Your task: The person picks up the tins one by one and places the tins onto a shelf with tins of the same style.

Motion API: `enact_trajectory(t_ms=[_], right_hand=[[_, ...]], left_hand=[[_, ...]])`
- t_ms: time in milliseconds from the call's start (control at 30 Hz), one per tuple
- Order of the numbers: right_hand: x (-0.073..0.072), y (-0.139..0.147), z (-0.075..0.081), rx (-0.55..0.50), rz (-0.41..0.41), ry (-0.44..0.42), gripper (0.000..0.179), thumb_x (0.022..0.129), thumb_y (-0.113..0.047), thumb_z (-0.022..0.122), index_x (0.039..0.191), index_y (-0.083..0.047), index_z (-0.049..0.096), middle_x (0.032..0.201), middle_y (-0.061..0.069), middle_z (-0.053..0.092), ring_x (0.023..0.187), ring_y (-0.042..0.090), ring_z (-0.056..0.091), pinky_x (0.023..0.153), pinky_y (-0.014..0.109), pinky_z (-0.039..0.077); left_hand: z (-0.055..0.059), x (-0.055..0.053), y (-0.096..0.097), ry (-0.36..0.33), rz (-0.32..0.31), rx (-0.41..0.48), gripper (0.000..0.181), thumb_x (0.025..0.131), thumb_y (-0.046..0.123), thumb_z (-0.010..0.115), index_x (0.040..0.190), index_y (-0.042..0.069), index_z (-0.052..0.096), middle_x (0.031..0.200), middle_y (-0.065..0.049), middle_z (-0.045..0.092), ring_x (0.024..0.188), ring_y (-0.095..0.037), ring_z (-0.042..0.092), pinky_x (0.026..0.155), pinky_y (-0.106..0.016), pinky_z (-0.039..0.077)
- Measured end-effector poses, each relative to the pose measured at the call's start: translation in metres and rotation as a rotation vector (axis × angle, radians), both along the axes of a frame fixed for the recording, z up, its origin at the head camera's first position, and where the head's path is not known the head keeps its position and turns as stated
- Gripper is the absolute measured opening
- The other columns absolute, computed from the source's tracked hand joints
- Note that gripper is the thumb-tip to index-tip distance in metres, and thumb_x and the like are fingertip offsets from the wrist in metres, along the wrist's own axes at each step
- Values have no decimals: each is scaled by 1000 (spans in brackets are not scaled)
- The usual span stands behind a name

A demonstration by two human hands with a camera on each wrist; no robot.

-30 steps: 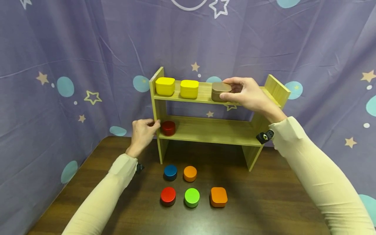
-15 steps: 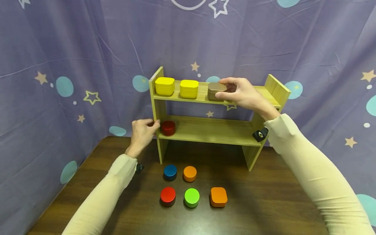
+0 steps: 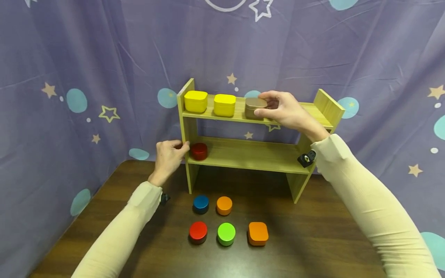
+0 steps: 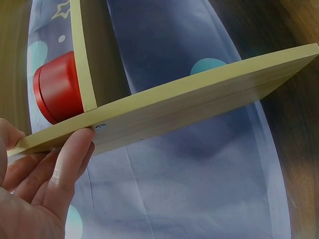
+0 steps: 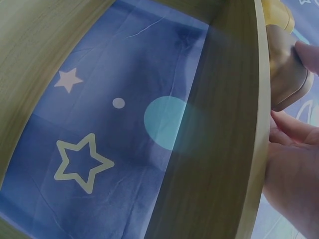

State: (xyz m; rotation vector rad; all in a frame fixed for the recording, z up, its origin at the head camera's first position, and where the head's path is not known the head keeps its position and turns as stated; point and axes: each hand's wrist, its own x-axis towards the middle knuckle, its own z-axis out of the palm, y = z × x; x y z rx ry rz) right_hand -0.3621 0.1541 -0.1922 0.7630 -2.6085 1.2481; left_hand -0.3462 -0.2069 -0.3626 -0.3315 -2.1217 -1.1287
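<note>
In the head view my right hand holds a brown rounded-square tin on the top board of a small wooden shelf. The thumb lies at its front and the fingers reach behind. The right wrist view shows this brown tin at the shelf's edge. Two yellow tins stand left of it on the same board. My left hand grips the shelf's left side panel, level with the lower board. Just inside that panel sits a round red tin; some left fingers are hidden behind the wood.
On the dark wooden table before the shelf stand a blue round tin, an orange round one, a red one, a green one and an orange square tin. A purple curtain hangs behind.
My right hand has moved slightly left along the top board with the brown tin, closer to the yellow tins, and then nearly stopped. The left hand has stayed at the side panel.
</note>
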Motion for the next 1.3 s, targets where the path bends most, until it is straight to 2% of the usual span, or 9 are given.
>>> enact_trajectory(t_ms=[300,567,700,900,1033,1200,1300], right_hand=[[-1,-1,0,-6,-2,-34,62,99,-16,78,153,3,56,139,29,68,116,24,71,87,10,55],[3,0,2,1,-7,-28,68,98,-15,79,156,5,52,141,31,68,119,27,71,88,9,55],[6,1,1,3,-24,-26,72,96,-15,81,158,6,49,142,31,68,124,33,71,90,8,53],[13,9,-1,-3,-48,-14,69,96,-17,81,156,3,53,144,28,68,130,37,68,95,11,52],[18,16,-5,-31,-48,-4,65,97,-14,80,154,3,55,147,27,67,128,30,70,95,10,53],[27,25,-11,-98,-66,-1,64,96,-12,80,153,5,55,146,29,67,108,1,70,93,9,55],[35,32,-13,-140,-77,-2,64,96,-12,80,151,7,55,145,30,67,102,-7,69,91,9,56]], left_hand=[[1,0,0,2,3,3,48,95,9,75,49,5,62,54,-16,70,43,15,50,43,-9,40],[1,0,0,4,1,1,49,96,9,74,49,2,61,55,-17,70,42,15,50,43,-10,42],[1,-1,0,8,1,-3,50,96,9,73,48,2,60,54,-17,70,42,14,51,42,-11,43],[1,0,0,-3,6,-6,50,96,10,73,49,2,60,55,-17,70,43,14,51,42,-10,42],[0,0,-1,6,12,-13,48,96,10,74,50,0,62,54,-17,70,43,15,50,42,-10,40],[0,-1,-1,11,12,-21,48,95,10,74,50,0,61,54,-16,70,42,12,51,42,-10,40],[1,-2,-1,7,7,-24,47,95,11,74,51,-1,62,55,-16,71,43,12,52,43,-10,41]])
